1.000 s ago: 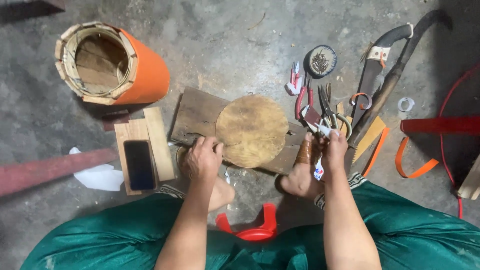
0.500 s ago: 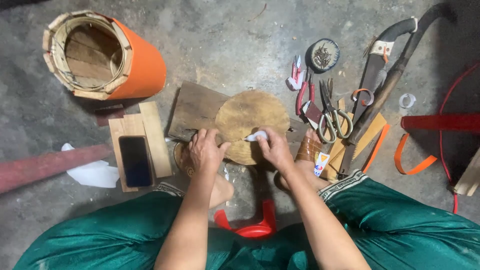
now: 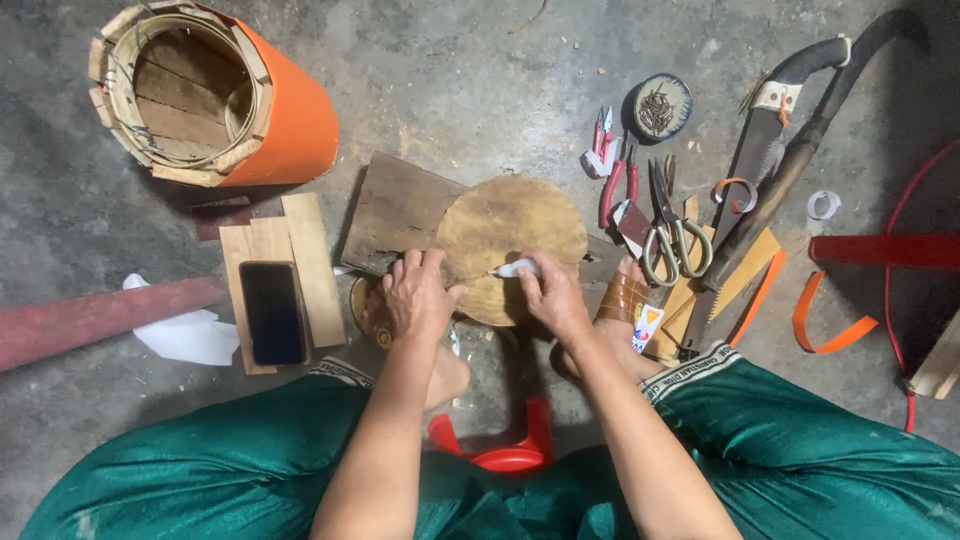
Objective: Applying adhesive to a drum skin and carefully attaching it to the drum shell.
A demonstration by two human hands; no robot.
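Rough matt wooden disc [image 3: 510,235], weathered board [image 3: 400,205], glossy orange plastic cylinder [image 3: 290,120], gritty concrete floor [image 3: 450,70].

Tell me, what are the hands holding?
The right hand grips a small white tool by its rear end. The left hand presses on the round wooden disc's edge, not gripping it.

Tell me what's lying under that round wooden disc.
The round wooden disc rests on a dark weathered plank, whose left part shows beside it. The left hand and right hand cover the disc's near edge, so what lies beneath there is hidden.
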